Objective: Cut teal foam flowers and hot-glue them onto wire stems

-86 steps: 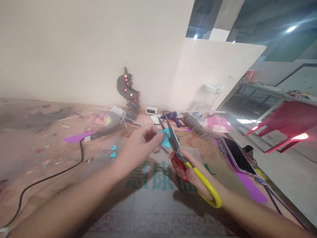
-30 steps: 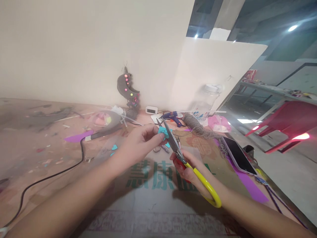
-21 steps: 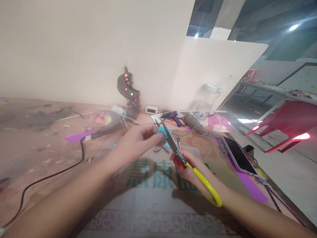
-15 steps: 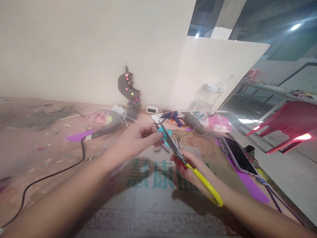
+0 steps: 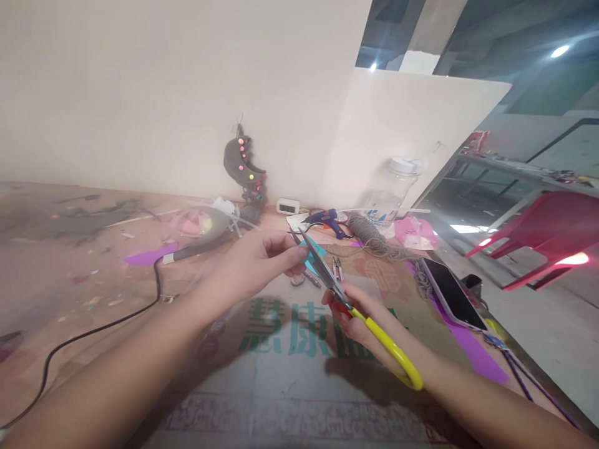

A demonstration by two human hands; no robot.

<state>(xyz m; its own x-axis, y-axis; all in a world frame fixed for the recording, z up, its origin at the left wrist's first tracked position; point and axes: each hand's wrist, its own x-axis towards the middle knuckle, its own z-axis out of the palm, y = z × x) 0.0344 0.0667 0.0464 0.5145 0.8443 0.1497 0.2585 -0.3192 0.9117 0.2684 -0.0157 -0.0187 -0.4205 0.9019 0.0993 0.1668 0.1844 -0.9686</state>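
Left hand (image 5: 255, 265) pinches small teal piece (image 5: 312, 252) between thumb and fingertips, above cardboard sheet (image 5: 290, 380). Right hand (image 5: 360, 321) grips yellow-handled scissors (image 5: 327, 275), blades aimed at 11 o'clock, slightly parted, teal piece between them. Phone (image 5: 452, 293) at 3 o'clock of right hand. Glue gun (image 5: 325, 219) and twine coil (image 5: 374, 240) at 12 o'clock beyond blades. Black cable (image 5: 93, 330) at 9 o'clock.

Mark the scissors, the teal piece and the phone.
scissors (image 5: 327, 279), head view, on the blade.
teal piece (image 5: 320, 249), head view, on the bit showing beside the blade.
phone (image 5: 452, 293), head view, on the dark screen.
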